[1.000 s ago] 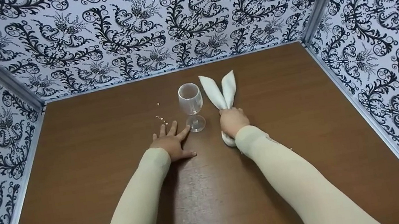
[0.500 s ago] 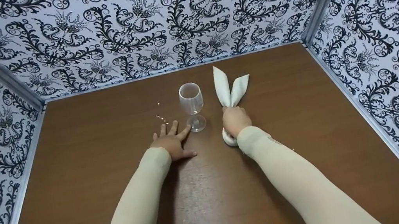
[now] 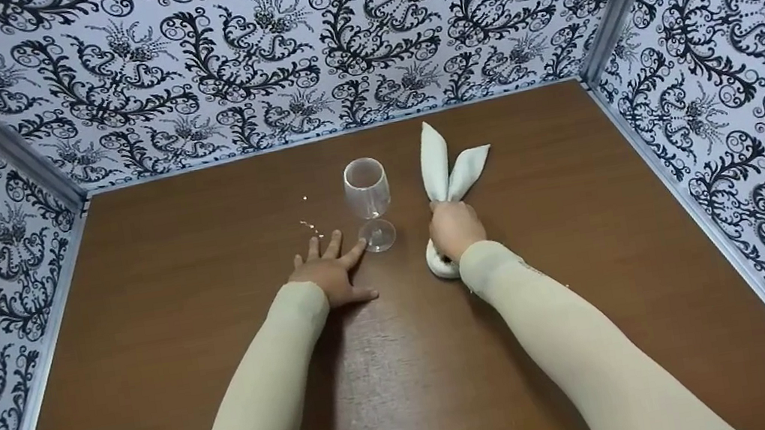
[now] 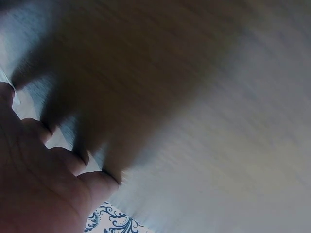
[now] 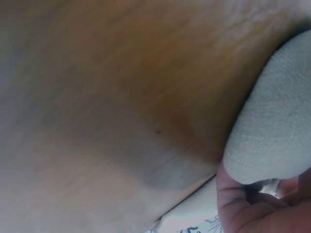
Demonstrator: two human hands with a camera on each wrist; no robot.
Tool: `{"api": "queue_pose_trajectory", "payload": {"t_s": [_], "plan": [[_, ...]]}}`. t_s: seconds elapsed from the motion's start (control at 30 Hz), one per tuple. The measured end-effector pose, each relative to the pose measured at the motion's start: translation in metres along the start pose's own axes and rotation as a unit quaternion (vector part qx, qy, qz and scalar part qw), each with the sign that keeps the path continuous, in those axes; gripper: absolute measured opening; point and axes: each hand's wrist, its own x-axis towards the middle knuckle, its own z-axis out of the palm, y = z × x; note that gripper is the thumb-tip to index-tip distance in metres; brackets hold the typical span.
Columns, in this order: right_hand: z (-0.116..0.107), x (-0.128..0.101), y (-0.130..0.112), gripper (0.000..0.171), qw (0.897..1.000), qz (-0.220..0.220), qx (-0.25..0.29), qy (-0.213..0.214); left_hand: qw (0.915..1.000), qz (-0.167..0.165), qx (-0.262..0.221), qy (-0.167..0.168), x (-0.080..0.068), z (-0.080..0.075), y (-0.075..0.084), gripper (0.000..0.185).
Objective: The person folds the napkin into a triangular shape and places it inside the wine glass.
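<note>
A clear wine glass (image 3: 368,200) stands upright on the brown table (image 3: 174,292). My left hand (image 3: 329,272) lies flat on the table with fingers spread, one fingertip touching the glass's foot. My right hand (image 3: 454,228) grips a folded white napkin (image 3: 447,163) around its middle; two pointed ends stick up above the fist and a rolled end (image 3: 442,267) shows below it. In the right wrist view the napkin (image 5: 274,126) fills the right side above my fingers (image 5: 257,213). The left wrist view shows my left hand (image 4: 43,184) pressed on the tabletop.
Patterned black-and-white walls (image 3: 326,41) close in the table on the left, back and right. A few small bright specks (image 3: 309,224) lie on the table left of the glass.
My right hand has tilted the napkin so its two ends swing to the right and stand higher. The left hand and the glass have stayed still.
</note>
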Motion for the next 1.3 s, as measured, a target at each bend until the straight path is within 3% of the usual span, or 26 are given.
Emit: {"api": "queue_pose_trajectory", "payload": {"t_s": [0.27, 0.63, 0.9, 1.0, 1.2, 1.3], "plan": [[0.0, 0.004, 0.004, 0.031, 1.0, -0.016, 0.015, 0.014, 1.0, 0.0, 0.006, 0.001, 0.004, 0.002, -0.002, 0.103], [-0.004, 0.002, 0.006, 0.035, 0.993, 0.005, 0.11, 0.029, 1.0, 0.004, 0.0, 0.005, 0.008, 0.006, -0.005, 0.104], [-0.004, 0.004, 0.011, 0.041, 0.981, 0.017, 0.188, 0.048, 1.0, 0.001, -0.003, -0.004, 0.007, 0.004, -0.005, 0.103], [-0.003, 0.005, 0.013, 0.053, 0.977, 0.026, 0.207, 0.046, 1.0, 0.001, -0.003, -0.003, 0.005, 0.003, -0.003, 0.102], [-0.003, 0.003, 0.016, 0.095, 0.973, 0.035, 0.229, 0.01, 1.0, -0.002, 0.007, -0.005, 0.006, 0.004, -0.003, 0.102], [-0.004, 0.001, 0.016, 0.105, 0.971, 0.034, 0.236, -0.002, 0.9999, -0.002, 0.007, -0.007, 0.009, 0.005, -0.005, 0.103]]}}
